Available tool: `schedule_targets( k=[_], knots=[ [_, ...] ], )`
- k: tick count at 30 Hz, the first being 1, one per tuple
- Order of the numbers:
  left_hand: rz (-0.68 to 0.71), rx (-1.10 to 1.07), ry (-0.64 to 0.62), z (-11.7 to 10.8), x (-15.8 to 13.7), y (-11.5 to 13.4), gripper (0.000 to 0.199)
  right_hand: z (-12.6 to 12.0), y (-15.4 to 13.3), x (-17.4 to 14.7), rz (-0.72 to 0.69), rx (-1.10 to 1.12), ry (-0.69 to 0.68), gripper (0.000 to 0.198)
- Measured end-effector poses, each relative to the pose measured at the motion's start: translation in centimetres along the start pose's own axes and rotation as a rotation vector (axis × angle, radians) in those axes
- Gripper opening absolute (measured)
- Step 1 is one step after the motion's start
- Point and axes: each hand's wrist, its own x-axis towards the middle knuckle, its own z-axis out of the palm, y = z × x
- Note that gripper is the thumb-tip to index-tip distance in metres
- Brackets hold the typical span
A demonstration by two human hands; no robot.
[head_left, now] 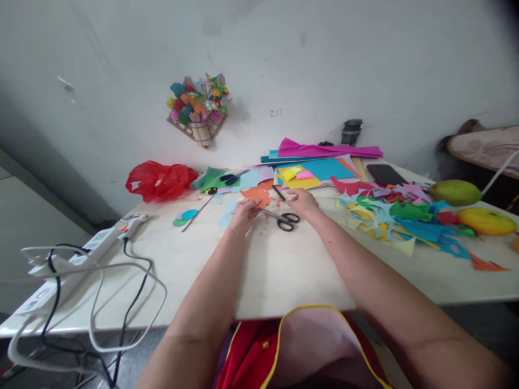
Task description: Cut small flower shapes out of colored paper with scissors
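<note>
My left hand [243, 215] pinches the near edge of a piece of orange paper [258, 194] above the white table. In my right hand [303, 203] is a dark pen [279, 192], its far end pointing away to the left over the paper's right side. Black-handled scissors [286, 221] lie on the table between my hands, their blades reaching toward my left fingers. Light blue paper [227, 215] lies left of my left hand. Small paper bits are scattered around the scissors.
Colored paper scraps [389, 213] pile at right, beside two yellow-green fruits [460, 192] and a phone [386, 174]. Paper sheets [330, 168] lie at the back. A red plastic bag [160, 181], paper circles [188, 214] and a corded power strip [73, 270] are at left.
</note>
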Motion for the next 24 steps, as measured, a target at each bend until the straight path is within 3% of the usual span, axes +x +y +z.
schedule_targets(
  k=[2, 5, 11, 15, 24],
  knots=[
    [-0.005, 0.029, -0.030, 0.0, -0.1, 0.0, 0.020, 0.1, -0.1, -0.2, -0.037, 0.220, -0.077, 0.032],
    [0.002, 0.094, -0.106, 0.0, -0.2, 0.0, 0.017, 0.2, -0.6, -0.7, 0.012, 0.501, -0.260, 0.036],
    [-0.032, 0.246, -0.237, 0.0, -0.4, -0.3, 0.012, 0.4, -1.3, -1.5, 0.013, 0.654, -0.422, 0.024],
    [-0.056, 0.278, -0.204, 0.3, -0.6, -0.3, 0.011, 0.8, -1.4, -1.8, 0.007, 0.622, -0.411, 0.012],
    [-0.072, 0.217, -0.074, 0.7, -0.5, -1.0, 0.022, 2.3, -1.6, -2.0, 0.075, 0.642, -0.203, 0.013]
  ],
)
